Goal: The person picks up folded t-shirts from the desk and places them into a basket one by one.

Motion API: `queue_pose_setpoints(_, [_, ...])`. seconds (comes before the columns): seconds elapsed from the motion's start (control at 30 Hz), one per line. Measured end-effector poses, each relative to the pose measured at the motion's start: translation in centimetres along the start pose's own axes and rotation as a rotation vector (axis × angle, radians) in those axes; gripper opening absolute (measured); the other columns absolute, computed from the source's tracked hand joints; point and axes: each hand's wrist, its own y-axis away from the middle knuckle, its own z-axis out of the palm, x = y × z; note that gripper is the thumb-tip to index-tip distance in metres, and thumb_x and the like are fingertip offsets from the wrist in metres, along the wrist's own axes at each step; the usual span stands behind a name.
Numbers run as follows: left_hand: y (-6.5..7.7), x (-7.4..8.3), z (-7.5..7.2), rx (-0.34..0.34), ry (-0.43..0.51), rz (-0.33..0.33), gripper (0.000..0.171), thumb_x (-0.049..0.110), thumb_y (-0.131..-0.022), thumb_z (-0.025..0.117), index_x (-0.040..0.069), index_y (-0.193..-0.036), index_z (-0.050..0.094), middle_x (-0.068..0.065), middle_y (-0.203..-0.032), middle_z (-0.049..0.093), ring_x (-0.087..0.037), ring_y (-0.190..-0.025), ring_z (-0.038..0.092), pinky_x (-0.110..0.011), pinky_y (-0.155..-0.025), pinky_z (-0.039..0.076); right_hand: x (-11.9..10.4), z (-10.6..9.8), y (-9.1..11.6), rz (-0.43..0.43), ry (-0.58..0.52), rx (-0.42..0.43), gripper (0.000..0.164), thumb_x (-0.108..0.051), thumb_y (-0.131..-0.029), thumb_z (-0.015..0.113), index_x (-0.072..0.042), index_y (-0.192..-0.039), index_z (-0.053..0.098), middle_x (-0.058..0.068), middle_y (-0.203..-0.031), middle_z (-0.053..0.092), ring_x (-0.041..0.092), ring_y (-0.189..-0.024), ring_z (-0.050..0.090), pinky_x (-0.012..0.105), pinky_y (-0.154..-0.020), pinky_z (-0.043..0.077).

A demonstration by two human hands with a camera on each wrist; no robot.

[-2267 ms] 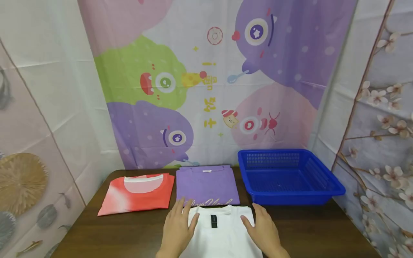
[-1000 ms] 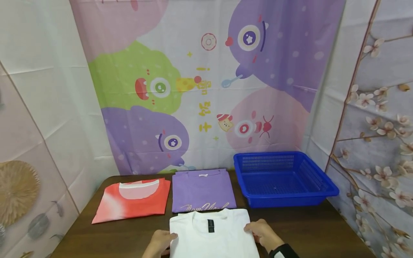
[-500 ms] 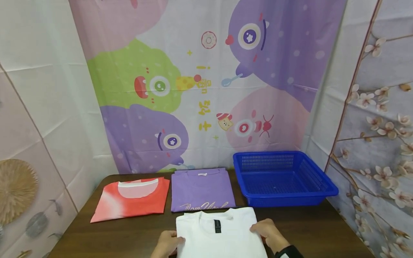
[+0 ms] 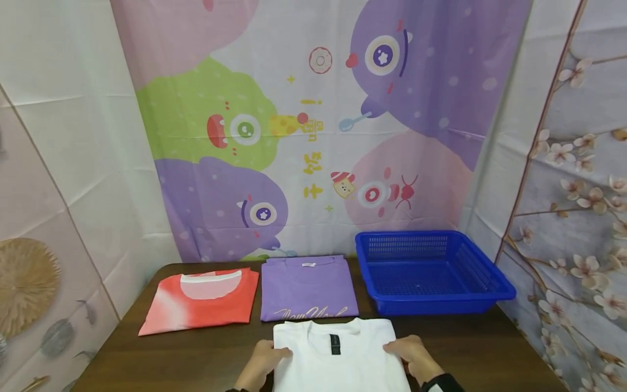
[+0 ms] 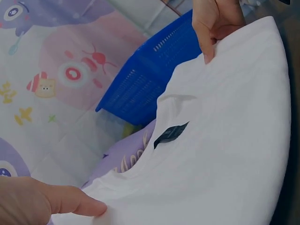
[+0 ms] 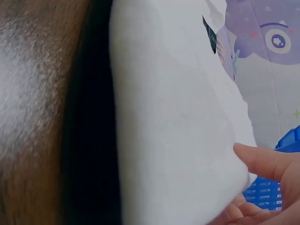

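Observation:
A folded white T-shirt (image 4: pixel 338 365) with a black neck label is held between my two hands at the near side of the table. My left hand (image 4: pixel 262 362) pinches its left edge, thumb on top and the other fingers underneath, out of sight. On the opposite edge my right hand (image 4: pixel 413 356) grips the cloth the same way. From the right wrist view, the shirt (image 6: pixel 178 112) stands off the table, with a dark gap below its near fold. The left wrist view shows the shirt (image 5: pixel 220 126) spread between both hands, its collar facing away.
A folded purple T-shirt (image 4: pixel 308 288) lies just beyond the white one. Left of it is a folded red and pink shirt (image 4: pixel 210 305). A blue plastic basket (image 4: pixel 436 277) stands at the back right of the brown table (image 4: pixel 196 359), before a printed curtain (image 4: pixel 313 218).
Both hands, first laid open over the white T-shirt's sides, have taken hold of its edges and lifted it. Lately shirt and hands have shifted slightly right.

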Motion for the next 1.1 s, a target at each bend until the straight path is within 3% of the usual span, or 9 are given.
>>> queue_pose_setpoints(0.17, [-0.1, 0.3, 0.5, -0.029, 0.015, -0.007, 0.032, 0.004, -0.076, 0.061, -0.021, -0.096, 0.062, -0.025, -0.093, 0.068, -0.023, -0.08, 0.06, -0.043, -0.076, 0.056, 0.4, -0.5, -0.1, -0.004, -0.03, 0.036, 0.049, -0.002, -0.079, 0.065, 0.025, -0.117, 0.05, 0.043, -0.128, 0.046, 0.054, -0.12, 0.045, 0.063, -0.103, 0.041])
queue_pose_setpoints(0.3, [-0.3, 0.0, 1.0, -0.058, 0.046, -0.059, 0.036, 0.007, -0.078, 0.063, -0.021, -0.099, 0.059, -0.026, -0.097, 0.066, -0.024, -0.082, 0.061, -0.045, -0.076, 0.056, 0.6, -1.1, -0.2, 0.017, -0.005, 0.02, 0.05, -0.004, -0.081, 0.064, 0.024, -0.119, 0.049, 0.043, -0.133, 0.042, 0.056, -0.125, 0.04, 0.066, -0.107, 0.034])
queue_pose_setpoints(0.5, [-1.0, -0.4, 1.4, -0.041, 0.115, -0.092, 0.048, 0.015, -0.081, 0.064, -0.021, -0.112, 0.057, -0.033, -0.113, 0.061, -0.03, -0.093, 0.062, -0.052, -0.082, 0.055, 0.7, -1.3, -0.3, -0.017, 0.006, -0.009, 0.047, -0.012, -0.081, 0.067, 0.02, -0.114, 0.058, 0.039, -0.128, 0.052, 0.054, -0.12, 0.047, 0.065, -0.101, 0.04])
queue_pose_setpoints(0.7, [-1.3, -0.7, 1.8, -0.024, 0.14, -0.078, 0.042, 0.013, -0.08, 0.066, -0.019, -0.107, 0.061, -0.03, -0.106, 0.065, -0.024, -0.085, 0.063, -0.044, -0.075, 0.055, 1.0, -0.8, -0.5, -0.039, -0.02, 0.051, 0.042, -0.003, -0.077, 0.068, 0.025, -0.105, 0.057, 0.04, -0.11, 0.061, 0.041, -0.093, 0.064, 0.053, -0.09, 0.053])
queue_pose_setpoints(0.83, [-1.3, -0.6, 2.0, -0.014, 0.119, -0.088, 0.043, 0.015, -0.08, 0.066, -0.018, -0.107, 0.062, -0.03, -0.109, 0.064, -0.025, -0.088, 0.062, -0.042, -0.074, 0.055, 1.3, -0.7, -0.4, -0.079, -0.048, 0.075, 0.04, -0.001, -0.075, 0.067, 0.026, -0.103, 0.057, 0.038, -0.102, 0.064, 0.029, -0.081, 0.063, 0.049, -0.084, 0.056])
queue_pose_setpoints(1.1, [-1.1, -0.3, 1.9, -0.023, 0.138, -0.081, 0.043, 0.018, -0.082, 0.067, -0.015, -0.11, 0.063, -0.027, -0.11, 0.066, -0.022, -0.088, 0.063, -0.042, -0.077, 0.056, 1.4, -0.4, 0.1, -0.138, -0.138, 0.088, 0.029, -0.001, -0.077, 0.064, 0.021, -0.096, 0.06, 0.012, -0.075, 0.066, 0.019, -0.067, 0.06, 0.037, -0.066, 0.056])
